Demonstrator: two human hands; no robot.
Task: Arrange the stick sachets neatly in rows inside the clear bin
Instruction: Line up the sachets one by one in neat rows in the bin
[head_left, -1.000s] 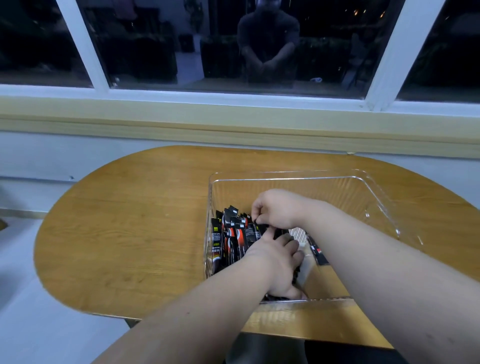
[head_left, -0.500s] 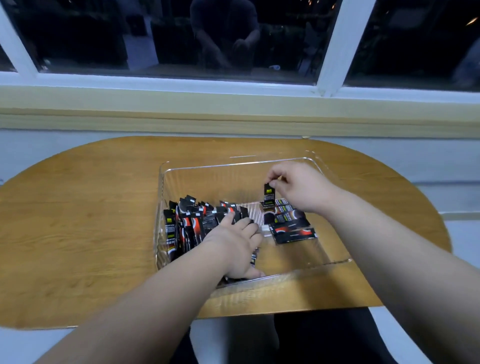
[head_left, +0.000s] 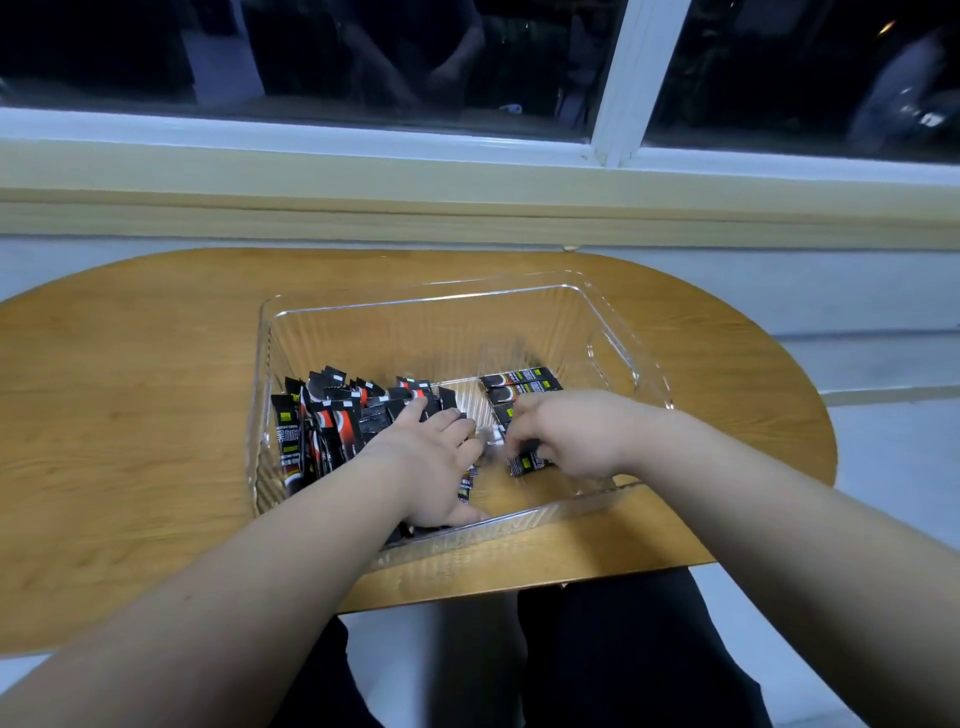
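Clear bin (head_left: 431, 297) sits on the desk (head_left: 130, 415). Upright sachet row (head_left: 332, 421) leans at the bin's left side. Left hand (head_left: 431, 457) lies flat against it, fingers straight, bracing. Flat sachets (head_left: 519, 382) lie in the bin's right half. Right hand (head_left: 566, 436) is near the bin's front wall, fingers curled, apparently pinching a loose sachet (head_left: 530, 462); blurred, not certain. Risk: if the left hand lifts, the leaning row likely fans over. The slick sachet may slip or slot in crooked.

One clear bin (head_left: 266, 343) atop wooden table (head_left: 130, 395)
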